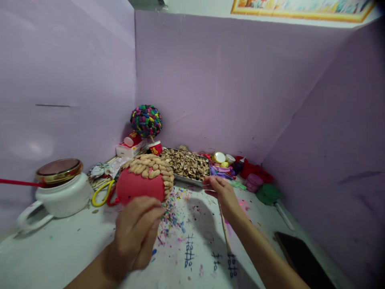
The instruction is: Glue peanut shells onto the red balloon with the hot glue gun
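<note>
A red balloon (135,185) sits on the table, its top and right side covered with peanut shells (153,165). My left hand (138,233) is in front of the balloon's lower edge. Its fingers are curled together, and whatever they may hold is hidden. Beside the near right corner of a metal tray (188,180), my right hand (221,194) hangs with fingers loosely bent and thumb apart. Nothing shows between them. Broken shell pieces (188,163) fill the tray. Whether the left fingertips touch the balloon, I cannot tell.
On the left stand a white mug (64,196) with a round lid and yellow-handled scissors (102,193). A multicoloured ball (146,121) rises from a red cup (155,147) behind. Clay and tubs (254,182) line the right back; a dark phone-like slab (302,259) lies at right.
</note>
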`<state>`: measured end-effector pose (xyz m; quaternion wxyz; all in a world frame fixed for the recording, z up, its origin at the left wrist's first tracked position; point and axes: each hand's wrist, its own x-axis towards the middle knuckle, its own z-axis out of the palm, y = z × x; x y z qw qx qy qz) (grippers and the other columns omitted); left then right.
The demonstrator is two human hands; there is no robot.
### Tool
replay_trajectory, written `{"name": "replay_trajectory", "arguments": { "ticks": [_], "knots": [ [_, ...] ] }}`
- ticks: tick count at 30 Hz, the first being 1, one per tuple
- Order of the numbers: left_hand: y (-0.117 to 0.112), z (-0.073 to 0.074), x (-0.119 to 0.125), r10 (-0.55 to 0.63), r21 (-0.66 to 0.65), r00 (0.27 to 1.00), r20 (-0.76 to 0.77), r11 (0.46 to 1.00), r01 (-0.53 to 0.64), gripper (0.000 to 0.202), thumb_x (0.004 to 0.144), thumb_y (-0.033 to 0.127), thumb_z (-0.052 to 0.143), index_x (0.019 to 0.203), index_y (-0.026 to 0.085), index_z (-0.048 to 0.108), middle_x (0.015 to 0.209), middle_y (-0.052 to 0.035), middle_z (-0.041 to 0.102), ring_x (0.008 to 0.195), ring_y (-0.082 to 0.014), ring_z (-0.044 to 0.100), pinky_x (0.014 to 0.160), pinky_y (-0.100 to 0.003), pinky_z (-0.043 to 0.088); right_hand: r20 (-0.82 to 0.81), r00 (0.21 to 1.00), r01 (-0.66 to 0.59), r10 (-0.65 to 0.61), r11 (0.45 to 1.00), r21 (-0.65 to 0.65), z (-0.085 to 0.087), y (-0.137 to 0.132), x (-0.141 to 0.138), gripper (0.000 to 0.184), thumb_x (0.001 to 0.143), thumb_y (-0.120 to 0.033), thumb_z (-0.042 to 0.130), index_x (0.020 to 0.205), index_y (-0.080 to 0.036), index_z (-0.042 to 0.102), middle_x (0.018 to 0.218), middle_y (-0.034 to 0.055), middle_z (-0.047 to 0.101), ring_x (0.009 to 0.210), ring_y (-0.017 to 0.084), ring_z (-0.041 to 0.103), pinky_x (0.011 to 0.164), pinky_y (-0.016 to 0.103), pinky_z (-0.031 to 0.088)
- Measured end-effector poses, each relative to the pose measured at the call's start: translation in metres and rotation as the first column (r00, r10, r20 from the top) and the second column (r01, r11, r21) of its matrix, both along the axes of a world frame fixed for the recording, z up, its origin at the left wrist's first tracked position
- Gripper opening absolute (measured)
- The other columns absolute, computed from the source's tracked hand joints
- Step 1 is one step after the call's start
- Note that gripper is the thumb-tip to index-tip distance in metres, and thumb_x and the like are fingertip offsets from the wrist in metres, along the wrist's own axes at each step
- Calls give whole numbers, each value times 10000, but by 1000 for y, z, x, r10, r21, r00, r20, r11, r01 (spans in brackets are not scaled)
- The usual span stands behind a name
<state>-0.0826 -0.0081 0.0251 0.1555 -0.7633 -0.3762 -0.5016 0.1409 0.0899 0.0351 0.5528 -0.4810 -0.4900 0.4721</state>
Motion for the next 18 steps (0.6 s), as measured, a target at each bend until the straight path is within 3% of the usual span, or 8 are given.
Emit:
{"name": "replay_trajectory", "arguments": {
  "ticks": [3, 5, 7, 9, 11, 15, 18],
  "knots": [
    [-5, -7, 10, -277, -94, 958, -77, 958, 269, 252, 777, 153, 433, 968, 222, 582, 744, -67, 647, 676, -181, 608, 623, -318, 488, 34, 997, 73, -73, 997, 8, 0, 2, 19, 318, 633, -477, 595, 533, -188, 507, 490, -41, 489, 435, 102, 446, 468, 242, 406],
    [-6, -7, 9, -372, -120, 922, -108, 925, 359, 231, 774, 175, 443, 936, 234, 596, 662, -44, 640, 593, -169, 599, 563, -303, 483, 64, 992, 109, -110, 994, 20, -1, 0, 25, 344, 670, -458, 562, 488, -201, 421, 446, -74, 392, 389, 78, 357, 417, 215, 362],
    [-7, -2, 1, -290, -114, 950, -113, 954, 277, 245, 742, 152, 483, 942, 246, 590, 695, -35, 651, 624, -176, 606, 561, -303, 480, 102, 986, 129, -131, 991, 31, -3, -4, 26, 365, 700, -430, 544, 467, -207, 373, 431, -82, 344, 375, 71, 308, 390, 206, 332],
    [-9, 4, -10, -97, -130, 994, -57, 988, 89, 288, 724, 115, 490, 962, 253, 574, 763, -27, 656, 688, -179, 609, 616, -311, 483, 140, 979, 143, -147, 989, 39, -5, -6, 23, 385, 717, -418, 531, 446, -211, 351, 411, -82, 322, 367, 72, 290, 375, 208, 317],
    [-14, 9, -15, 21, -163, 999, 25, 987, -17, 292, 733, 120, 477, 969, 266, 567, 790, -16, 647, 723, -178, 604, 665, -321, 483, 172, 973, 149, -156, 987, 54, -6, -6, 19, 393, 729, -423, 514, 436, -210, 364, 398, -76, 330, 363, 74, 301, 376, 211, 321],
    [-23, 4, -6, -16, -232, 1000, 4, 973, 17, 316, 733, 143, 477, 996, 300, 554, 786, -13, 661, 710, -198, 611, 640, -343, 487, 225, 962, 134, -154, 986, 101, -4, 2, 14, 307, 710, -416, 541, 526, -171, 569, 478, -26, 521, 389, 80, 385, 393, 210, 335],
    [-20, -10, 8, -135, -161, 991, -12, 978, 131, 324, 755, 207, 439, 1036, 324, 549, 693, -21, 668, 605, -217, 610, 522, -359, 476, 258, 949, 150, -181, 979, 135, -3, 11, 14, 222, 663, -364, 603, 606, -156, 660, 507, -9, 577, 403, 88, 420, 398, 211, 330]
  ]
}}
